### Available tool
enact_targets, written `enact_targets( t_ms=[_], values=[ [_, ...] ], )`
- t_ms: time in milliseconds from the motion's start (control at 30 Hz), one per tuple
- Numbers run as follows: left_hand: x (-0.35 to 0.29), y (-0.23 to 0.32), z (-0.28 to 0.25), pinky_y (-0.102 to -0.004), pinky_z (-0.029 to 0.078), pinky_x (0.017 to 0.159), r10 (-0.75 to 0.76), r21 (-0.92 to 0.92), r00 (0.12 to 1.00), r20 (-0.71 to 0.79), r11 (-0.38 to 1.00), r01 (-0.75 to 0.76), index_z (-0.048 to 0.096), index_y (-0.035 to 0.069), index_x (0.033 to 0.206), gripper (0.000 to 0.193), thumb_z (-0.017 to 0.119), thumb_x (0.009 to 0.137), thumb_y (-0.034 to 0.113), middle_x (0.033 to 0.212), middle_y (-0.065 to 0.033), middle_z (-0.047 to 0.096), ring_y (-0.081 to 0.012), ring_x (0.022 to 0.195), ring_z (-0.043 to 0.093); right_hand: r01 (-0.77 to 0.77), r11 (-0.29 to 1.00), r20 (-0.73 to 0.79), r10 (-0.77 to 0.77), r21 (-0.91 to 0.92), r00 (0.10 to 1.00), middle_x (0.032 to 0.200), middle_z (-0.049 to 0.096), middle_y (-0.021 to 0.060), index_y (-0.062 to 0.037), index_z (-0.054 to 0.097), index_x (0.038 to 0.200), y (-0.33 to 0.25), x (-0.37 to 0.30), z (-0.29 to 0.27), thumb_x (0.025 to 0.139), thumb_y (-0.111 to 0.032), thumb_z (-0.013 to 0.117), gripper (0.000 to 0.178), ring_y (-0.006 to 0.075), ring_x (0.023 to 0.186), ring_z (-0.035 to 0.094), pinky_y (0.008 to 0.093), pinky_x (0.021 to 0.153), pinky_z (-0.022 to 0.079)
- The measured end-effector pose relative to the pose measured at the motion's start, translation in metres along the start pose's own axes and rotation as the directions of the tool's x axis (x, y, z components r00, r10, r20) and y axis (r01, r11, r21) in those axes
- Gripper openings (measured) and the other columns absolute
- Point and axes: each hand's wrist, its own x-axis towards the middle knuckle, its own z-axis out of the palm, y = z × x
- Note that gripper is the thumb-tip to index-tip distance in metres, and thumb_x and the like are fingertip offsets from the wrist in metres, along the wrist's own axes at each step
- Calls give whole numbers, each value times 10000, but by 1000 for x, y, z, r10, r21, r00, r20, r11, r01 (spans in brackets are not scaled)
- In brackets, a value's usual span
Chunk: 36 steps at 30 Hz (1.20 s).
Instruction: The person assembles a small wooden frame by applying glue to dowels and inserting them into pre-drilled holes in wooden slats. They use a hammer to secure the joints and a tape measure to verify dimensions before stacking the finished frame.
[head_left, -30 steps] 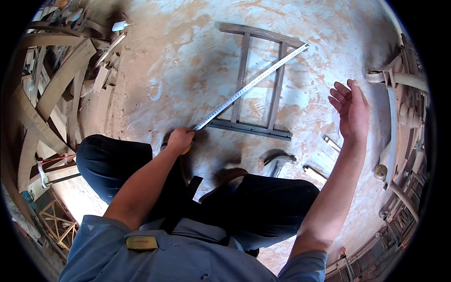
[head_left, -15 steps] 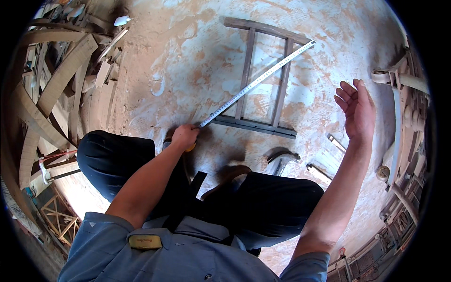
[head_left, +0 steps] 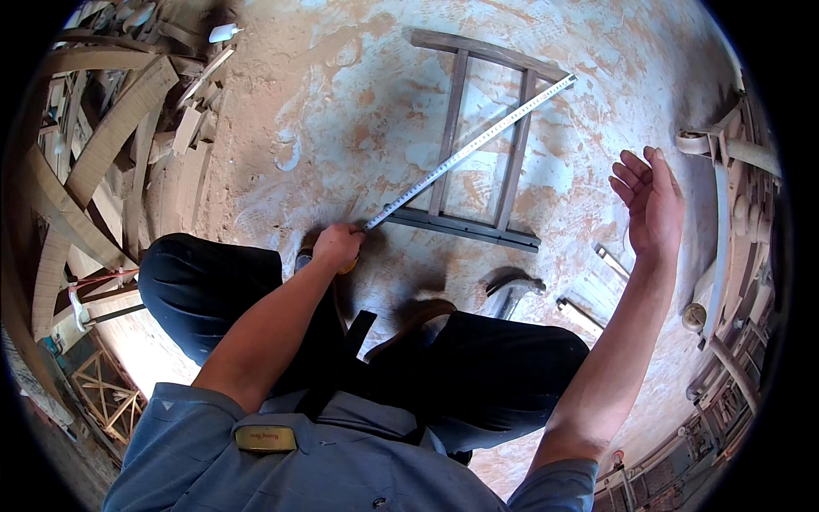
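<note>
My left hand (head_left: 339, 247) is closed around a tape measure (head_left: 465, 154), whose case is mostly hidden under my fingers. The extended blade runs slantwise across a dark wooden frame (head_left: 455, 111) lying on the floor. Its tip reaches the frame's far right corner, and my left hand is by the near left corner. The frame has two long rails joined by two crosspieces. Off to the right of the frame, my right hand (head_left: 652, 202) is raised with the fingers slightly curled and apart, holding nothing.
A hammer (head_left: 514, 290) lies on the floor before my right knee, with wooden strips (head_left: 579, 317) beside it. Curved wooden pieces (head_left: 121, 128) are piled at the left, near a small white bottle (head_left: 223, 33). More wooden parts (head_left: 740, 205) line the right side.
Hardly anything differs. The view has shifted very slightly; the tape still lies across the frame and both hands keep their poses.
</note>
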Motion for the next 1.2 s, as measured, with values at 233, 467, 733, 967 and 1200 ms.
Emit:
enact_targets(
  t_ms=[233,467,733,967,1200],
  values=[
    [0,1,-1,-435,507,894,-19,6,1000,21,1000,18,726,159,1057,303,594,858,346,1055,-145,691,-346,1013,643,-16,1000,6,15,15,1000,1013,663,166,34,481,1220,3,3,-1,979,-296,553,414,220,845,668,333,758,563],
    [1,3,-1,-440,503,899,-18,49,999,27,999,17,722,151,1057,307,602,853,347,1053,-140,691,-344,1032,635,-28,999,-1,28,19,1000,1009,665,163,35,480,1228,5,5,-2,978,-298,555,422,216,832,666,333,751,564],
    [13,-19,13,-457,535,810,215,226,977,8,951,-211,674,80,870,155,571,779,151,918,-158,673,-381,917,647,-42,999,-12,42,5,999,1037,664,177,47,479,1268,8,8,6,976,-312,552,468,227,871,660,354,767,559],
    [-43,94,-31,-334,513,745,273,-780,921,278,624,51,685,-29,998,255,658,872,191,930,-125,683,-228,829,647,116,851,296,48,-512,954,1020,687,157,19,629,1167,32,-20,74,954,-295,540,389,273,891,655,400,809,524],
    [-80,203,-68,-271,491,743,333,-953,917,221,274,129,673,-5,957,199,566,952,163,885,-76,669,-151,782,619,78,885,544,211,-458,812,825,671,63,46,644,967,57,-51,126,978,-221,535,289,124,742,600,277,699,488]
  ],
)
